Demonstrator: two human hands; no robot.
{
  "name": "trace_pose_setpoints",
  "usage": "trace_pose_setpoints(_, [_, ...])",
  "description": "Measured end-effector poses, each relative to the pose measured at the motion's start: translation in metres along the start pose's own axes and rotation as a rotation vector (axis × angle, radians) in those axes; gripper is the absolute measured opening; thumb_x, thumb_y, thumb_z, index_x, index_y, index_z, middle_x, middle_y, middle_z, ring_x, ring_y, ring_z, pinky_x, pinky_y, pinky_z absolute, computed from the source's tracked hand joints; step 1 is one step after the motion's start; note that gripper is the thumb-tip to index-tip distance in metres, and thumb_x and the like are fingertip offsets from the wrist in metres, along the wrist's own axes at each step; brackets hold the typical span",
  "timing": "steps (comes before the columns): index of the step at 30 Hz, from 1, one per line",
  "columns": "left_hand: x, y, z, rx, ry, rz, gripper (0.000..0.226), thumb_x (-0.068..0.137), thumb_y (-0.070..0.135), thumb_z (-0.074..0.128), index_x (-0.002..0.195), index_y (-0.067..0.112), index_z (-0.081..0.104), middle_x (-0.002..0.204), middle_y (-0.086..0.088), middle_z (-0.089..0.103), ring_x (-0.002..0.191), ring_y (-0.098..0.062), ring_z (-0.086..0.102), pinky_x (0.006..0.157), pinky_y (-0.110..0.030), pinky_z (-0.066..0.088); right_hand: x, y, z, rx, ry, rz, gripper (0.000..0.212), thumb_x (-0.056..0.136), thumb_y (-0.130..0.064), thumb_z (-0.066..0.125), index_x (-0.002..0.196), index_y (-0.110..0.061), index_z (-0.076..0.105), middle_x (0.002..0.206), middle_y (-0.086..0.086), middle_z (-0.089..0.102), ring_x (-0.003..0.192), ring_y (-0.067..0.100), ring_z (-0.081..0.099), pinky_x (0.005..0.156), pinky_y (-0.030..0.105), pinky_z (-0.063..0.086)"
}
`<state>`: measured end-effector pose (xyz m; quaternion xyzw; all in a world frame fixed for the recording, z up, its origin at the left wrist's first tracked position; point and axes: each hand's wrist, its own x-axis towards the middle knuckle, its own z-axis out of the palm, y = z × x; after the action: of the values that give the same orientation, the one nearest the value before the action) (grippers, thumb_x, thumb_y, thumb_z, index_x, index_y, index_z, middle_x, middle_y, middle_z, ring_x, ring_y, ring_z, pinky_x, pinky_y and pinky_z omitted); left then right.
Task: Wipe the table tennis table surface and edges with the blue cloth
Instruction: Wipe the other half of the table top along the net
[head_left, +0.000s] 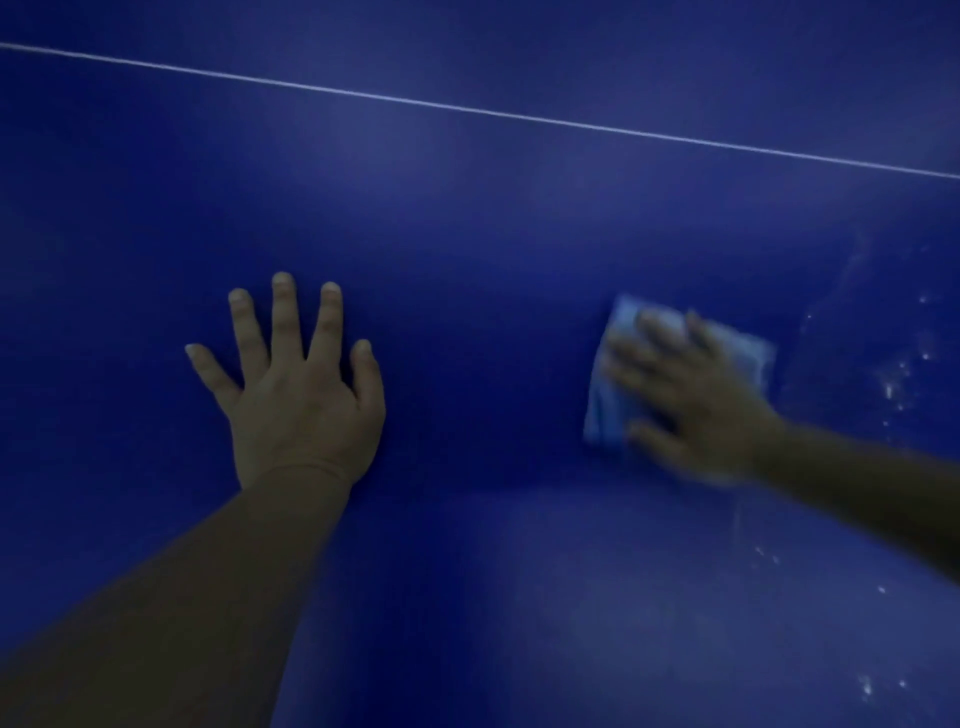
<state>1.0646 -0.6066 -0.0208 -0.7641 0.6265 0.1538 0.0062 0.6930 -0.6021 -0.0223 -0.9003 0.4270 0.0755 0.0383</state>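
Note:
The dark blue table tennis table (467, 234) fills the whole view. A folded light blue cloth (610, 405) lies flat on it at the right. My right hand (691, 395) presses down on the cloth with spread, straight fingers; hand and cloth are motion-blurred. My left hand (301, 389) rests flat on the table at the left, fingers spread and straight, holding nothing. Much of the cloth is hidden under my right hand.
A thin white line (467, 110) crosses the table's far part, slanting down to the right. White specks and faint streaks (891, 389) dot the surface right of the cloth and toward the lower right. No table edge is visible.

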Motion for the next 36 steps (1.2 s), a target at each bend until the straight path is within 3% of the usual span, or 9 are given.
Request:
trace_pose_setpoints(4, [-0.001, 0.0, 0.0, -0.011, 0.01, -0.003, 0.061, 0.104, 0.053, 0.017, 0.161, 0.034, 0.006, 0.17, 0.002, -0.006, 0.155, -0.026, -0.016, 0.12, -0.063, -0.012, 0.097, 0.062, -0.018, 0.126, 0.126, 0.651, 0.065, 0.1, -0.056, 0.025, 0.158, -0.026, 0.025, 0.166, -0.001, 0.02, 0.153, 0.029, 0.014, 0.118, 0.064, 0.012])
trace_pose_setpoints(7, [-0.001, 0.0, 0.002, -0.004, 0.013, -0.003, 0.059, 0.105, 0.053, 0.015, 0.161, 0.035, 0.007, 0.17, 0.002, -0.005, 0.155, -0.026, -0.015, 0.12, -0.063, -0.01, 0.163, 0.05, -0.034, 0.181, 0.114, 0.84, 0.066, 0.102, -0.058, 0.02, 0.16, -0.026, 0.017, 0.168, -0.006, 0.009, 0.155, 0.027, 0.004, 0.12, 0.062, 0.006])
trace_pose_setpoints(14, [0.0, 0.001, 0.0, -0.017, 0.012, -0.007, 0.058, 0.105, 0.05, 0.015, 0.161, 0.035, 0.008, 0.17, 0.002, -0.004, 0.155, -0.027, -0.015, 0.12, -0.063, -0.011, 0.067, -0.132, -0.015, 0.083, -0.011, -0.463, 0.06, 0.099, -0.054, 0.042, 0.152, -0.027, 0.042, 0.161, -0.001, 0.034, 0.153, 0.03, 0.018, 0.119, 0.064, 0.005])
trace_pose_setpoints(16, [0.0, 0.001, 0.002, -0.006, 0.011, -0.003, 0.059, 0.105, 0.052, 0.016, 0.161, 0.034, 0.008, 0.17, 0.002, -0.005, 0.155, -0.027, -0.015, 0.12, -0.063, -0.011, 0.012, -0.114, -0.005, 0.112, -0.043, -0.579, 0.057, 0.101, -0.055, 0.042, 0.151, -0.029, 0.044, 0.161, -0.002, 0.034, 0.153, 0.03, 0.018, 0.119, 0.064, 0.009])
trace_pose_setpoints(22, [0.0, 0.001, 0.002, -0.003, 0.023, 0.008, 0.06, 0.104, 0.053, 0.018, 0.161, 0.034, 0.008, 0.17, 0.001, -0.005, 0.155, -0.027, -0.015, 0.12, -0.063, -0.011, 0.049, 0.057, -0.014, 0.105, 0.06, 0.484, 0.068, 0.097, -0.057, 0.026, 0.157, -0.024, 0.028, 0.164, 0.007, 0.028, 0.151, 0.036, 0.02, 0.115, 0.069, 0.016])
trace_pose_setpoints(25, [0.0, 0.0, 0.003, 0.008, 0.027, 0.01, 0.06, 0.104, 0.053, 0.018, 0.161, 0.034, 0.009, 0.17, 0.001, -0.004, 0.155, -0.027, -0.014, 0.119, -0.064, -0.01, 0.069, 0.042, -0.017, 0.18, 0.127, 0.862, 0.066, 0.101, -0.057, 0.023, 0.158, -0.025, 0.025, 0.167, -0.001, 0.018, 0.154, 0.03, 0.011, 0.119, 0.063, 0.01])
trace_pose_setpoints(30, [-0.001, 0.001, 0.002, 0.002, 0.033, 0.017, 0.06, 0.104, 0.052, 0.018, 0.161, 0.032, 0.012, 0.17, -0.001, -0.002, 0.155, -0.029, -0.012, 0.119, -0.065, -0.009, -0.024, -0.122, 0.006, 0.119, 0.122, 0.526, 0.061, 0.101, -0.052, 0.033, 0.154, -0.022, 0.037, 0.164, 0.002, 0.029, 0.152, 0.033, 0.019, 0.118, 0.065, 0.013])
trace_pose_setpoints(33, [-0.001, 0.001, 0.003, 0.013, 0.03, 0.019, 0.061, 0.104, 0.053, 0.016, 0.161, 0.032, 0.011, 0.17, -0.001, -0.003, 0.155, -0.029, -0.013, 0.119, -0.065, -0.009, -0.052, -0.112, 0.008, 0.103, 0.041, 0.294, 0.061, 0.102, -0.055, 0.031, 0.153, -0.023, 0.037, 0.162, 0.003, 0.031, 0.152, 0.032, 0.022, 0.117, 0.065, 0.015])
trace_pose_setpoints(36, [0.0, -0.001, 0.002, 0.006, 0.036, 0.029, 0.061, 0.104, 0.053, 0.015, 0.161, 0.032, 0.01, 0.17, -0.001, -0.004, 0.155, -0.029, -0.014, 0.119, -0.065, -0.01, -0.011, -0.059, 0.007, 0.125, 0.129, 0.589, 0.062, 0.101, -0.054, 0.031, 0.155, -0.024, 0.034, 0.163, 0.002, 0.03, 0.151, 0.032, 0.022, 0.117, 0.064, 0.017])
